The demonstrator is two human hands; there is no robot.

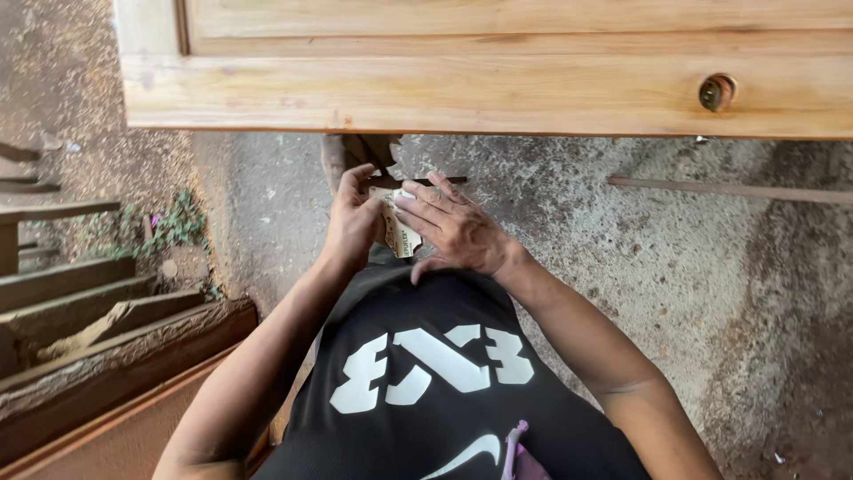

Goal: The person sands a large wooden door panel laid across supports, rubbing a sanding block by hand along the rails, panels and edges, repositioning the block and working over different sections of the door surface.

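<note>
Left hand (351, 222) and right hand (453, 227), both pinching a folded sheet of sandpaper (398, 224) at belly height, seemingly creasing it for grip; beyond: pale wooden panel (498, 89) with round knob (716, 92), concrete floor (711, 267), stacked planks (107, 320).

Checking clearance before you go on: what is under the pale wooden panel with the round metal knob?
Below the pale wooden panel, bare grey concrete floor, a thin dark strip, and both hands, left hand and right hand, holding a folded sandpaper piece. Anything directly beneath it is hidden.
</note>
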